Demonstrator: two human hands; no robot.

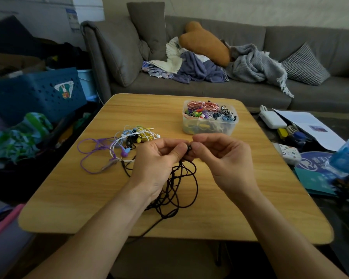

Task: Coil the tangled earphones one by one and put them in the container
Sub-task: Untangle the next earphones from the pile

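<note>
Black earphones (pixel 177 186) hang in loose loops at frame centre, their cord trailing onto the wooden table (pixel 69 194); I see my left hand (pixel 157 158) and right hand (pixel 222 156) both pinching the top end (an earbud, apparently). The container (pixel 210 125) sits upper centre, a tangled pile (pixel 127 143) to its left.

Both bare forearms are reaching up from the bottom of the frame and converging toward its centre. The left hand (pixel 159 158) is sitting palm-up with its fingers (pixel 169 142) curling inward, thumb pressing toward the right hand (pixel 220 156). The right hand's fingers are bending too, and thumb and forefinger of both hands are meeting at the middle of the frame in a pinch.
</note>
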